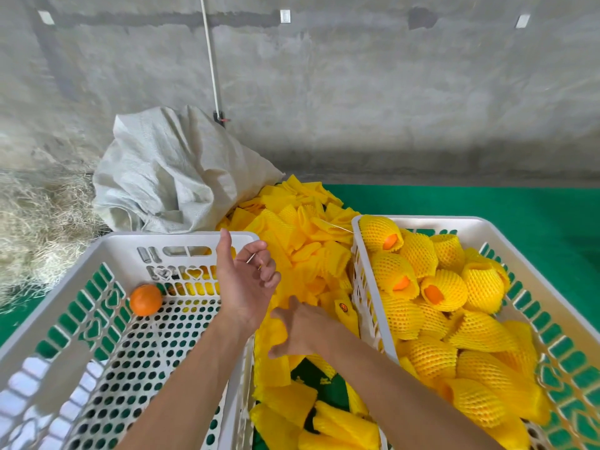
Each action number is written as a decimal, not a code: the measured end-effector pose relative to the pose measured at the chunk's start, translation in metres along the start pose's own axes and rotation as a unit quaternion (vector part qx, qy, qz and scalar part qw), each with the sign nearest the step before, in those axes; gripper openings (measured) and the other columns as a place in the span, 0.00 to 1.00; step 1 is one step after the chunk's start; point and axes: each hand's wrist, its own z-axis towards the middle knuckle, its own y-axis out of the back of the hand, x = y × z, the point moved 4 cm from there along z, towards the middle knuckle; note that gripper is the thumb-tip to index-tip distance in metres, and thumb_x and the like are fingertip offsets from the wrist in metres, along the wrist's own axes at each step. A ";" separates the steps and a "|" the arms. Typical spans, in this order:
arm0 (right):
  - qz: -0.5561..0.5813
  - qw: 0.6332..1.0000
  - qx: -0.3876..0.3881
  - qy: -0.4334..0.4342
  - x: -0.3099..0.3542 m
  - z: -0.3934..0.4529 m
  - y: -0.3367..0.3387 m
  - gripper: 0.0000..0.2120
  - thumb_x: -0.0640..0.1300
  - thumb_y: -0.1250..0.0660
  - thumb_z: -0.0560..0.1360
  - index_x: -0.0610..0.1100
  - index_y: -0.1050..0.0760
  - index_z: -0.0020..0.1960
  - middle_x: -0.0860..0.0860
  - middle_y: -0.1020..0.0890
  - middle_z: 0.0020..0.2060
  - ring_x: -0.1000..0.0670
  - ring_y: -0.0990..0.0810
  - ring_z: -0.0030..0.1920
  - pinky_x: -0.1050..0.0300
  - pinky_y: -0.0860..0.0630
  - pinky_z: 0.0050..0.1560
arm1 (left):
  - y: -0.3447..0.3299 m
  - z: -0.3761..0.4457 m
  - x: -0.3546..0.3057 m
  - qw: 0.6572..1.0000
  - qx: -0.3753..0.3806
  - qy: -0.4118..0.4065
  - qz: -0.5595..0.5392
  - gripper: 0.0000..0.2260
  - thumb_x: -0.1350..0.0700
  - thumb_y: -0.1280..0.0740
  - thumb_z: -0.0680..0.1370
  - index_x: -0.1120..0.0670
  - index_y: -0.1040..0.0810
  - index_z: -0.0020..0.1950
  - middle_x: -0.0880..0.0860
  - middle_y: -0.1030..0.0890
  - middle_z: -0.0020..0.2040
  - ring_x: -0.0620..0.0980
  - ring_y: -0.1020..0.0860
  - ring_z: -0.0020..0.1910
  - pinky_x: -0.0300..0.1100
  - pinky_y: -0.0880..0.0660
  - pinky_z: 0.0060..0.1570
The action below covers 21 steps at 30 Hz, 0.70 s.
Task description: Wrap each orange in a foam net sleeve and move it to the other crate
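One orange [145, 300] left in the left crate [97, 319].
Your left hand [245, 280] hovered mid-frame, fingers loose; right hand [300, 329] splayed on the sleeves [292, 228].

Back wall [357, 92]: bare grey concrete, stained, with a darker band along its foot. White pipe [210, 56] runs down it to a small valve [220, 118]. Three small white tabs fixed near the top. Floor: green mat [487, 203]. Dry straw [39, 216] heaped at left. Crumpled white woven sack [168, 170] sits against the wall. Light even, diffuse.
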 end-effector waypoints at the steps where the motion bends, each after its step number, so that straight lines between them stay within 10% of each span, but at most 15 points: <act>1: -0.024 0.999 0.021 -0.007 0.004 -0.001 -0.003 0.35 0.63 0.32 0.77 0.47 0.37 0.77 0.40 0.32 0.70 0.37 0.28 0.68 0.44 0.26 0.62 | -0.001 0.000 0.000 1.000 0.000 0.001 0.003 0.28 0.31 0.38 0.80 0.56 0.20 0.42 0.51 0.36 0.35 0.48 0.41 0.31 0.44 0.46 0.33; 6: -0.031 0.999 -0.003 -0.018 -0.003 0.000 0.005 0.20 0.50 0.35 0.82 0.43 0.29 0.70 0.41 0.23 0.65 0.40 0.24 0.65 0.49 0.25 0.59 | -0.001 -0.002 0.000 1.000 0.001 0.002 0.018 0.27 0.32 0.38 0.80 0.56 0.19 0.43 0.51 0.33 0.34 0.48 0.38 0.29 0.42 0.41 0.30; 14: -0.065 0.997 0.036 -0.018 -0.012 0.000 -0.001 0.30 0.49 0.27 0.77 0.45 0.36 0.74 0.41 0.29 0.67 0.38 0.26 0.66 0.45 0.25 0.59 | 0.000 0.001 0.002 0.999 0.015 0.004 0.037 0.26 0.33 0.37 0.80 0.55 0.19 0.44 0.51 0.30 0.35 0.48 0.36 0.30 0.41 0.36 0.29; 21: 0.070 0.993 -0.091 -0.008 -0.019 0.002 0.016 0.22 0.54 0.31 0.78 0.44 0.26 0.67 0.43 0.21 0.61 0.41 0.22 0.62 0.48 0.25 0.56 | 0.000 0.001 0.003 0.999 0.026 0.006 0.034 0.25 0.33 0.36 0.79 0.55 0.18 0.44 0.50 0.28 0.36 0.48 0.33 0.31 0.41 0.34 0.29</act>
